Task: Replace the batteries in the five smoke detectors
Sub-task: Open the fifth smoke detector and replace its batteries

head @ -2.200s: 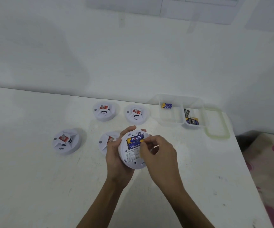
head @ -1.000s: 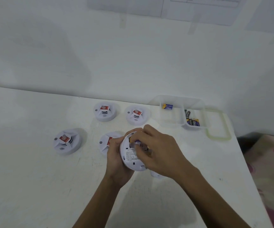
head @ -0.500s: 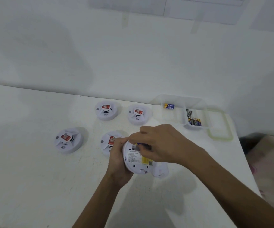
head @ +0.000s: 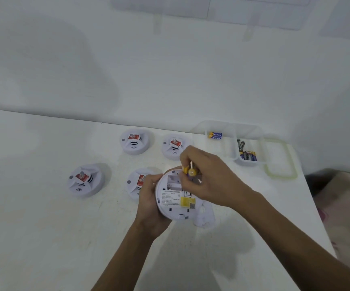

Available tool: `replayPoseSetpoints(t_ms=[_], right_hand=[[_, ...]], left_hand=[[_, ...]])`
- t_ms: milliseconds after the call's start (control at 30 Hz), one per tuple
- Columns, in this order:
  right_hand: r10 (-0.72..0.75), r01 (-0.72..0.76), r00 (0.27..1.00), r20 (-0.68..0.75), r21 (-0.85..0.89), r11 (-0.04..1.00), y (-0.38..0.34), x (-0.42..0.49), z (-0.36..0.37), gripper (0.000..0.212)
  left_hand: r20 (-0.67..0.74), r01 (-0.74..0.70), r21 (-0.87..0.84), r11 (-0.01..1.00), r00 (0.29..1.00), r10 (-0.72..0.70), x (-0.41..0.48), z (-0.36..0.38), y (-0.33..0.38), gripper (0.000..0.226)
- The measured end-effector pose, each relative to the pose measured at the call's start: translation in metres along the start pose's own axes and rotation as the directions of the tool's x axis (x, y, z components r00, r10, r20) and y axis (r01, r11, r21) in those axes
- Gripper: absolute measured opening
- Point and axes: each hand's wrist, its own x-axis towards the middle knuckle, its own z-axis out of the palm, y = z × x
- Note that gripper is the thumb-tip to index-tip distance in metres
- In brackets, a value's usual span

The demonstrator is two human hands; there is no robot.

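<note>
Near the middle of the desk [head: 33, 238], toward its front edge, the person has a smoke detector [head: 176, 196] turned back-side up, its battery bay showing pale and seemingly empty. The left hand [head: 149, 204] cups the detector's rim from the left, fingers wrapped under it, forearm coming up from the front edge. The right hand [head: 207, 177] arches over the top of the detector, wrist bent down, thumb and forefingers pinched on a battery [head: 191, 172] with its yellow end pointing outward, just above the bay. From here the likeliest slip, I'd say, is the battery dropping from that fingertip pinch and rolling off across the desk, or old cells getting mixed with fresh ones in the clear container [head: 233, 141] at the back right corner, where one battery lies in one compartment and several in the next. A loose white cover [head: 205, 217] lies just beside the detector on its right, half under the right forearm, and could be swept off. Four other detectors [head: 85, 180] sit face up behind and to the left, the nearest partly hidden behind the left hand.
</note>
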Motion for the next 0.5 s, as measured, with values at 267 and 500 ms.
replayPoseSetpoints(t_ms=[267, 500], right_hand=[[0.377, -0.390, 0.920, 0.104, 0.318, 0.864, 0.028, 0.002, -0.034, 0.020], [0.716, -0.624, 0.698, -0.004, 0.487, 0.611, 0.122, 0.005, -0.071, 0.014]], left_hand=[[0.171, 0.109, -0.178, 0.978, 0.982, -0.079, 0.012, 0.000, 0.003, 0.048], [0.218, 0.142, -0.237, 0.961, 0.972, -0.090, 0.024, 0.000, 0.003, 0.047]])
